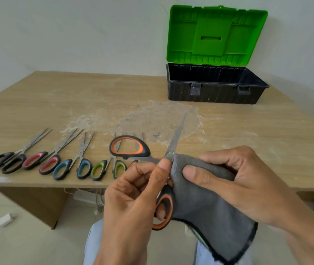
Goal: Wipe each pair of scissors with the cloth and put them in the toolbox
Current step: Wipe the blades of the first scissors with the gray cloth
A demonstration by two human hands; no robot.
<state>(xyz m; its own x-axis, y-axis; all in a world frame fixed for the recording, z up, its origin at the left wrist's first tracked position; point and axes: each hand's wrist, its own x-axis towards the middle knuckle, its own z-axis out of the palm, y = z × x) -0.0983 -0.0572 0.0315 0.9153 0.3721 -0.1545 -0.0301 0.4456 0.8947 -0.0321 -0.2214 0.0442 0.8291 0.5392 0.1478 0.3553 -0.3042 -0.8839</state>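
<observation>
The left hand (pixel 133 197) pinches the open scissors (pixel 177 136) by the pivot, one blade pointing far-right toward the toolbox (pixel 215 92), while the right hand (pixel 248 180) grips the cloth (pixel 209 207) at that blade's base, so wiping likely runs tipward.

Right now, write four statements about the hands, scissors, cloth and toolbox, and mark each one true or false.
1. The toolbox has its lid open. True.
2. The right hand holds a red cloth. False: the cloth is grey.
3. The left hand holds the orange-handled scissors. True.
4. The black-handled scissors lie inside the toolbox. False: they lie on the table, at the left end of the row.
</observation>
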